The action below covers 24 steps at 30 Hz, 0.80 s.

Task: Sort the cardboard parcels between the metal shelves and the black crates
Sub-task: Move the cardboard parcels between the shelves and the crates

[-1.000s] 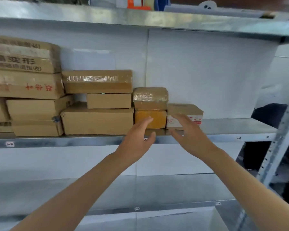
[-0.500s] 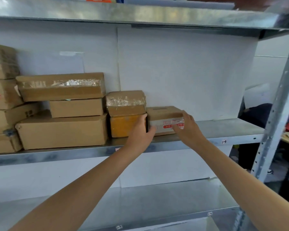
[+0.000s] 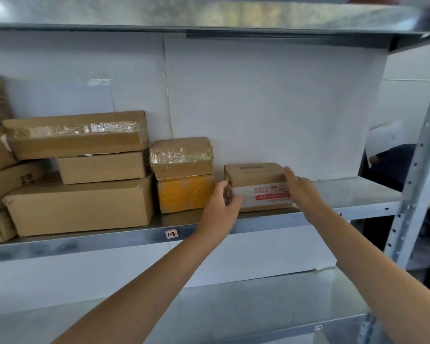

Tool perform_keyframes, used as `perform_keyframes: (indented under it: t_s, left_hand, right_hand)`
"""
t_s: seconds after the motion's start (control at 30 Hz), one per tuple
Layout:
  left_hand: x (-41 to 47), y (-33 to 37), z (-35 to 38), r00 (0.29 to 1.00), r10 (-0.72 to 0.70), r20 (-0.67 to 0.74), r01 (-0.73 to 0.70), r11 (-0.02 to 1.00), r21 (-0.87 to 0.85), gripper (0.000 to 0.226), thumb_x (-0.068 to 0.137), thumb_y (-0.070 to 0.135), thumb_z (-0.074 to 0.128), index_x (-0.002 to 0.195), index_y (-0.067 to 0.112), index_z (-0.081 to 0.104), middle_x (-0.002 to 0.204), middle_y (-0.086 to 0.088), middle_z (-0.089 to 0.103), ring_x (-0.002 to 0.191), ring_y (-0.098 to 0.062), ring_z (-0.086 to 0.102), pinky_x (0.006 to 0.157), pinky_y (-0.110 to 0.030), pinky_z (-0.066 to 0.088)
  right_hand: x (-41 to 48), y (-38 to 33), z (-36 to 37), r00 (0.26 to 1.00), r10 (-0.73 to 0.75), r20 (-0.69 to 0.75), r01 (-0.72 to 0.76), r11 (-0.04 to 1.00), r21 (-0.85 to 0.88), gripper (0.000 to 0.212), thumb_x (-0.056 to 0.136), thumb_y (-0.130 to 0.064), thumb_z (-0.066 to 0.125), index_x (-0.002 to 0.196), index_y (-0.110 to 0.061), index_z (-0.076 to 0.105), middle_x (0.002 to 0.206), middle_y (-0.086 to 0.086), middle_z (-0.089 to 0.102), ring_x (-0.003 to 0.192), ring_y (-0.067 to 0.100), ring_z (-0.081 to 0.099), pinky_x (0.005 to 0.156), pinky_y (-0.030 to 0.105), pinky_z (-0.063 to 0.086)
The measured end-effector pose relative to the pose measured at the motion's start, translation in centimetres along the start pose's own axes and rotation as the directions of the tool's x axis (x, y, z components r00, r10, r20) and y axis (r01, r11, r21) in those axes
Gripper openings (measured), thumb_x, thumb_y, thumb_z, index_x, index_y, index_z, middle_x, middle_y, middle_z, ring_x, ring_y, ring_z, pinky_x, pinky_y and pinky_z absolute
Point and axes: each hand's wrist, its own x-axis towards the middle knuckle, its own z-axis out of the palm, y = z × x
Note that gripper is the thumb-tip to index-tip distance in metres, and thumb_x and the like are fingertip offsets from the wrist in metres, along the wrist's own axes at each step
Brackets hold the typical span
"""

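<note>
Hands [image 3: 224, 202] [image 3: 302, 188] | grip clamped on small parcel [image 3: 256, 181] ends | shelf [image 3: 358, 194] bare rightward

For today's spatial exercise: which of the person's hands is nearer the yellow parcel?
Left. The left hand sits just right of the yellow parcel; the right hand is farther, across the small labelled box.

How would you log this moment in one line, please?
hands: left, right grip small box | box on shelf

Nine cardboard parcels [image 3: 80, 204]; three metal shelves [image 3: 358, 192]; two hands [image 3: 219, 207].
</note>
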Motion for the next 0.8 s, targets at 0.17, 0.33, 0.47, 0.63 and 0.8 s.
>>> perform_keyframes:
  t_s: [0.17,0.33,0.47,0.63,0.8]
  left_hand:
    - [-0.6,0.9,0.2,0.996,0.046,-0.073,-0.053,0.994,-0.094,0.011,0.101,0.024,0.051,0.112,0.028,0.053,0.103,0.018,0.062,0.094,0.003,0.061,0.070,-0.014,0.053]
    - [-2.3,3.1,-0.9,0.985,0.118,-0.130,-0.145,0.962,-0.232,0.010,0.101,0.026,0.053,0.093,0.026,0.059,0.093,0.016,0.068,0.096,-0.001,0.066,0.086,-0.031,0.059]
    - [-3.8,4.6,-1.2,0.973,0.113,-0.200,-0.164,0.952,-0.260,0.016,0.094,0.038,0.062,0.092,0.022,0.059,0.102,0.006,0.069,0.100,-0.003,0.065,0.095,-0.037,0.055]
    - [-6.3,4.1,-1.8,0.972,0.137,-0.193,-0.181,0.955,-0.234,0.035,0.094,0.041,0.061,0.126,0.028,0.062,0.113,0.018,0.068,0.103,0.008,0.061,0.084,-0.012,0.053]
    - [-7.8,2.6,-2.3,0.937,0.263,-0.229,-0.300,0.943,-0.146,0.036,0.098,0.024,0.058,0.132,0.015,0.062,0.124,0.008,0.067,0.112,0.003,0.060,0.086,-0.010,0.050]
  right_hand:
    - [-1.3,0.2,-1.7,0.999,0.024,0.023,-0.025,0.997,0.067,0.049,0.096,-0.061,0.040,0.092,-0.019,0.063,0.100,0.007,0.070,0.102,0.026,0.065,0.098,0.044,0.050]
    - [-4.4,-0.2,-3.7,0.990,-0.132,-0.051,0.139,0.980,0.144,0.032,0.097,-0.053,0.047,0.101,-0.025,0.060,0.102,-0.002,0.068,0.098,0.016,0.065,0.096,0.043,0.053]
    - [-7.8,-1.1,-4.4,0.956,-0.273,-0.107,0.286,0.948,0.140,0.049,0.091,-0.053,0.061,0.128,-0.023,0.049,0.114,-0.011,0.062,0.102,0.004,0.061,0.080,0.021,0.048]
    - [-11.1,-0.6,-4.5,0.924,-0.376,-0.072,0.381,0.923,0.063,0.054,0.090,-0.052,0.061,0.140,-0.034,0.050,0.127,-0.014,0.056,0.112,0.005,0.058,0.080,0.015,0.046]
    - [-11.9,0.5,-4.4,0.913,-0.408,-0.011,0.408,0.913,-0.019,0.047,0.095,-0.031,0.062,0.140,-0.026,0.049,0.136,-0.007,0.054,0.126,0.015,0.051,0.110,0.041,0.041]
